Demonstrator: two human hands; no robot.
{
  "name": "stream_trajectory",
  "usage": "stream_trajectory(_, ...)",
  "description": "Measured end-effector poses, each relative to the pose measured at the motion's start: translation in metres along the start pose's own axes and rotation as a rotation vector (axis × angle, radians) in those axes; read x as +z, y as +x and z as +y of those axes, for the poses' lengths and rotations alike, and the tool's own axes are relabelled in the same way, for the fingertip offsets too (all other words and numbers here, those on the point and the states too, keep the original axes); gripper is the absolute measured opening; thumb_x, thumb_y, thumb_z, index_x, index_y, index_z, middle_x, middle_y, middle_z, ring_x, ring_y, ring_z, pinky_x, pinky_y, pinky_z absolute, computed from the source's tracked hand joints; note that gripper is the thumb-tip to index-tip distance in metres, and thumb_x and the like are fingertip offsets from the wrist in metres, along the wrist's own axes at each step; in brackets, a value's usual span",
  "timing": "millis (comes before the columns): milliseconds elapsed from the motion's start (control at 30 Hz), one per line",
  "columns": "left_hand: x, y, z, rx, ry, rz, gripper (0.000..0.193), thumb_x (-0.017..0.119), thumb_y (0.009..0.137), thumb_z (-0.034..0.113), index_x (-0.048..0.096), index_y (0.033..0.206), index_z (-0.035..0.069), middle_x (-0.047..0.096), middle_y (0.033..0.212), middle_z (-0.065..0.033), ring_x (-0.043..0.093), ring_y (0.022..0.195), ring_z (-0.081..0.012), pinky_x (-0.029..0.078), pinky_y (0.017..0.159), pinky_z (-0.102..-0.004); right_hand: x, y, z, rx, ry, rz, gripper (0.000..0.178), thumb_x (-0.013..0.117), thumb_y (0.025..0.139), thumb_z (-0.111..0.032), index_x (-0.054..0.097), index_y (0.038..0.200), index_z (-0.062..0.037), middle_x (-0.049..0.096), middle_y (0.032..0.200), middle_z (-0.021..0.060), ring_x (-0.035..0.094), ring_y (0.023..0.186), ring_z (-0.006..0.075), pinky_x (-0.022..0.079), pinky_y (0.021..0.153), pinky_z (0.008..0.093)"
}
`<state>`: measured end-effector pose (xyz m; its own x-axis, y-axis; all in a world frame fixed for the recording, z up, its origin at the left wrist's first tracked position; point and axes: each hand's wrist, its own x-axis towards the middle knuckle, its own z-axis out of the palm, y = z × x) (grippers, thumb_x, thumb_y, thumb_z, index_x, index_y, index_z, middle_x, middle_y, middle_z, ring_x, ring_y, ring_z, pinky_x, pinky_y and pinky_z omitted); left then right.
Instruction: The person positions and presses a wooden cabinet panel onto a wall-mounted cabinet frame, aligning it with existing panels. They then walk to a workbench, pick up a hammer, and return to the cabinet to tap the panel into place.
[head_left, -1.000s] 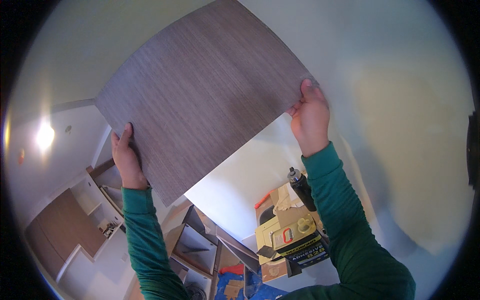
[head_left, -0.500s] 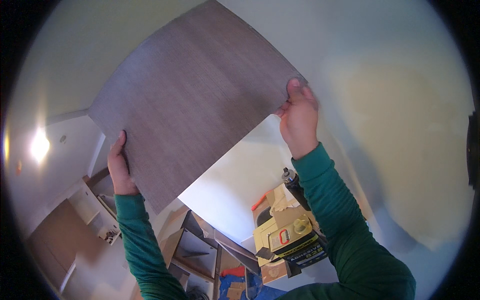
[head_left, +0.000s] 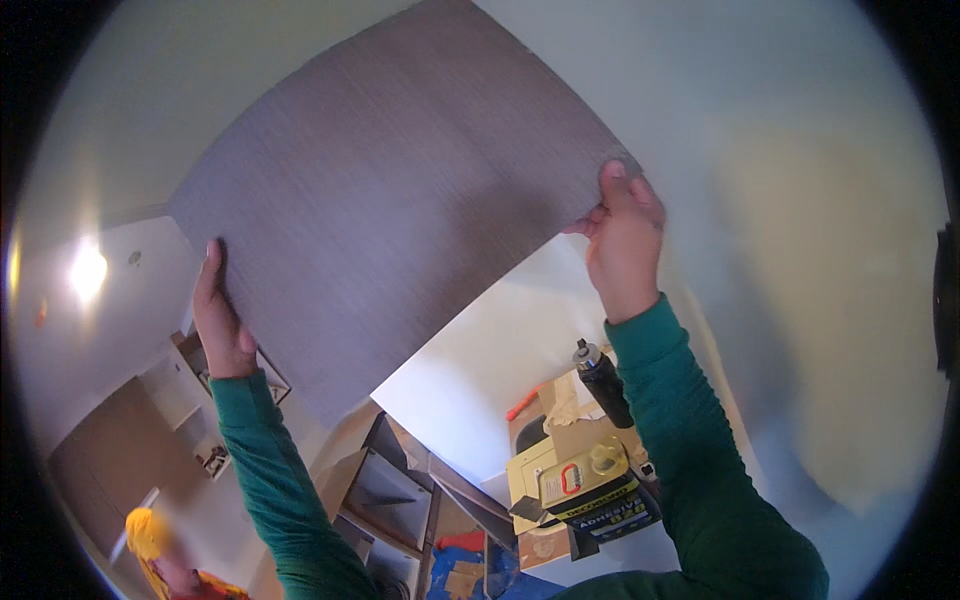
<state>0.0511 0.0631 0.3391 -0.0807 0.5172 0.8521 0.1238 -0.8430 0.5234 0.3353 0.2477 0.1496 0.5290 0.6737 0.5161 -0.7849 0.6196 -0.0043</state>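
Note:
Both my arms, in green sleeves, are raised and hold up a large grey-brown wood-grain panel (head_left: 400, 190), tilted in front of me. My right hand (head_left: 628, 240) grips its right corner, thumb on the near face and fingers passing behind. Along the left edge, my left hand (head_left: 220, 310) has its thumb upright against the border; its other fingers are hidden behind the panel. The panel's upper right edge lies close to the pale wall (head_left: 700, 90); whether it touches is not clear.
Below my right arm stand a yellow-and-black adhesive can (head_left: 600, 490) and a dark bottle (head_left: 603, 385) on a cluttered surface. Open cabinet frames (head_left: 385, 500) stand lower down. A person in a yellow head covering (head_left: 148, 535) is at lower left. A bright lamp (head_left: 88, 270) shines at left.
The panel appears slightly larger, and my hands are farther apart in view, the left shifted left and the right shifted right. A person in yellow has come into view at lower left.

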Motion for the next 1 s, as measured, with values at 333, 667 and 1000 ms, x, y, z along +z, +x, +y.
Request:
stream_trajectory(333, 0.008, 0.007, 0.0, -0.057, 0.141, 0.173, 0.042, 0.06, 0.095, 0.024, 0.053, 0.119, -0.009, 0.065, 0.107, -0.0192, 0.066, 0.092, -0.0257, 0.053, 0.082, -0.0355, 0.019, -0.01, -0.006, 0.003, 0.045, 0.071, 0.02, 0.058, 0.099, -0.025, 0.057, 0.094, -0.0061, 0.062, 0.079, 0.0046, 0.059, 0.06, 0.0146, 0.051, 0.051, 0.0303)
stream_trajectory(667, -0.013, 0.031, -0.019, 0.031, 0.285, 0.12, 0.038, 0.057, 0.096, 0.023, 0.054, 0.116, -0.009, 0.067, 0.099, -0.0194, 0.069, 0.08, -0.0253, 0.055, 0.076, -0.0349, 0.015, -0.005, 0.0, -0.027, 0.022, 0.065, 0.022, 0.061, 0.098, -0.027, 0.056, 0.093, -0.0057, 0.062, 0.079, 0.0053, 0.058, 0.057, 0.0145, 0.05, 0.051, 0.0305)
stream_trajectory(1000, -0.02, 0.037, -0.029, 0.181, 0.343, 0.133, 0.037, 0.059, 0.095, 0.02, 0.056, 0.116, -0.01, 0.067, 0.098, -0.0166, 0.067, 0.085, -0.021, 0.051, 0.079, -0.0311, 0.014, -0.009, 0.001, -0.013, 0.019, 0.076, 0.03, 0.062, 0.097, -0.031, 0.055, 0.108, -0.0044, 0.064, 0.089, 0.0072, 0.064, 0.071, 0.0174, 0.054, 0.059, 0.0342)
